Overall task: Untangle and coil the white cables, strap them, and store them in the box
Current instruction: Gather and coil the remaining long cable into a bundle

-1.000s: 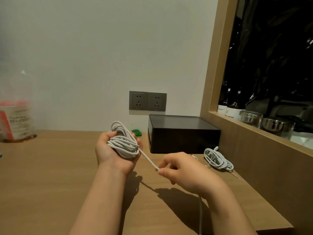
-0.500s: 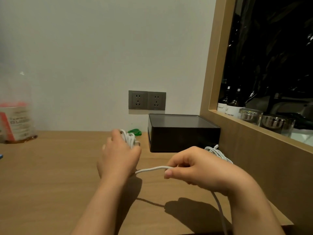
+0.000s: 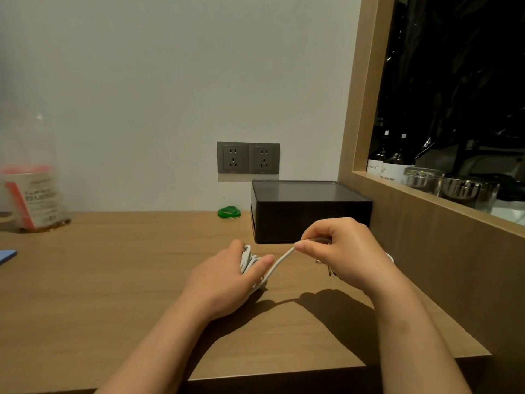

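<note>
So the person is sitting at a wooden desk [image 3: 113, 280] with both bare arms stretched out over it. The left hand [image 3: 224, 282] is gripping a coil of white cable [image 3: 245, 258], fingers and thumb curled round the bundle, and it's holding it low, right by the desk surface; I can't tell if the coil is actually touching the wood. A loose strand [image 3: 279, 260] is running from that coil up and to the right, where the right hand [image 3: 343, 251] is pinching it between thumb and forefinger, with the other fingers curled in. The strand is looking fairly taut between the two hands. Just behind the right hand a black box [image 3: 309, 211] is sitting at the back of the desk, tucked into the corner by the wooden window frame. A small green band [image 3: 229, 212] is lying on the desk just left of the box, close to the wall. Two grey sockets [image 3: 248, 157] are sitting on the wall above it. Far left there's a blurry plastic bottle [image 3: 34, 194] with a red and white label, and a few glasses [image 3: 423, 180] are standing on the window ledge to the right.
</note>
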Action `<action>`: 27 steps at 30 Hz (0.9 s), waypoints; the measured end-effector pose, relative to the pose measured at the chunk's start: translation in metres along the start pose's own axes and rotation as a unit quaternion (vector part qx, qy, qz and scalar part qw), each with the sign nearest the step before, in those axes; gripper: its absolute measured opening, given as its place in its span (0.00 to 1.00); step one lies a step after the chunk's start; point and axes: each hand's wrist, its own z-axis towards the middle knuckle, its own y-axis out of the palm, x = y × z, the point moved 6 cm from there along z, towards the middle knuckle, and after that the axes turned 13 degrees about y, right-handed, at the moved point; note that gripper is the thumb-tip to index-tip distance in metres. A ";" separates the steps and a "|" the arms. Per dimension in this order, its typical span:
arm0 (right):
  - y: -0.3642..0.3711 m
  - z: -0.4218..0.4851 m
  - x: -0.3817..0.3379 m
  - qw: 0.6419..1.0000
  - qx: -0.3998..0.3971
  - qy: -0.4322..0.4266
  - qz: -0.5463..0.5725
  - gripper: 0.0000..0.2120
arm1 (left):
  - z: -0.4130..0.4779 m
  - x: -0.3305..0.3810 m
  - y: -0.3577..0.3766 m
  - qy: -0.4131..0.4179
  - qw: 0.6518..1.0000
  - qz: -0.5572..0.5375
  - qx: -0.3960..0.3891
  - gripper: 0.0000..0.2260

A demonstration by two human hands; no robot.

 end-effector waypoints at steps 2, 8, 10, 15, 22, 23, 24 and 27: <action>0.002 0.002 0.001 1.000 0.021 -0.003 0.003 0.03 | -0.001 -0.001 0.001 0.002 0.999 -0.020 -0.026 0.27; 0.009 0.007 0.002 0.998 0.059 -0.017 0.005 0.04 | -0.001 0.002 0.005 0.038 0.996 -0.049 -0.064 0.22; 0.011 0.008 0.001 0.998 0.063 -0.023 0.010 0.05 | -0.001 0.007 0.005 0.059 0.994 -0.072 -0.060 0.17; 0.003 0.008 0.005 0.995 0.085 -0.023 0.042 0.04 | -0.006 0.008 0.003 0.080 0.963 -0.254 -0.040 0.11; 0.007 0.004 0.002 0.993 0.070 -0.018 0.091 0.03 | -0.013 0.002 0.004 -0.006 0.674 -0.738 0.035 0.26; 0.012 0.004 -0.001 0.994 0.061 -0.017 0.092 0.03 | -0.011 0.001 0.004 -0.013 0.624 -0.779 0.055 0.27; 0.016 0.004 -0.004 0.994 0.055 -0.017 0.092 0.03 | -0.009 0.001 0.004 -0.020 0.591 -0.803 0.073 0.27; 0.024 0.006 -0.007 0.995 0.052 -0.008 0.084 0.03 | 0.001 0.009 0.000 -0.061 0.518 -0.845 0.116 0.18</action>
